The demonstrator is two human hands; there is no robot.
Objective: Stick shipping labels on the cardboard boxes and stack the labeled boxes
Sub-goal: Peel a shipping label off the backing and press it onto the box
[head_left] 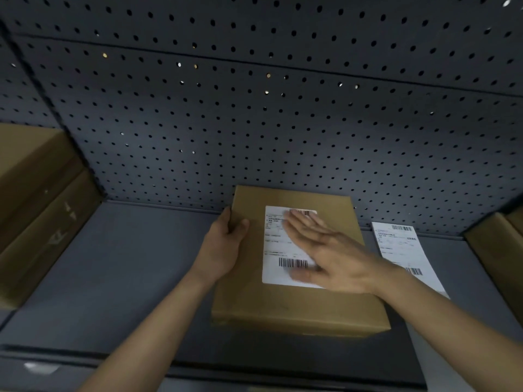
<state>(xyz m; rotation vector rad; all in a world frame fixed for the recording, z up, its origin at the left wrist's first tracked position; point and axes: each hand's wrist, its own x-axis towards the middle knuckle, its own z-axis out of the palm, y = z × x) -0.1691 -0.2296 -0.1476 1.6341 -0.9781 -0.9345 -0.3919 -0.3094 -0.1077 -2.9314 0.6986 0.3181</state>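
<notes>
Fingers of the right hand (pixel 331 250) straight and slightly spread, palm down, laid flat across the shipping label (pixel 276 250), blurred in the view, holding nothing. Under that palm, the white label with a barcode near its lower edge and another at its top, lying on the upper half of the cardboard box (pixel 300 306). At the box's left edge, the left hand (pixel 226 244), curled round the side, thumb on the top face, remaining fingers tucked down the side wall and out of sight. Box flat and closed, plain brown, resting on the dark grey desk (pixel 127 264), far end close against the back panel. Just beside the box on the right, a second label sheet (pixel 402 244) lying loose on the desk, printed side up, barcodes at both ends, near corner hidden behind the right forearm. Behind everything, a dark pegboard (pixel 254 108) rising from the back of the desk, dotted with rows of holes. At the far left, stacked cardboard boxes (pixel 36 199), one above another, well apart from the labelled one. At the far right edge, more brown cartons (pixel 498 250), only partly in view.
</notes>
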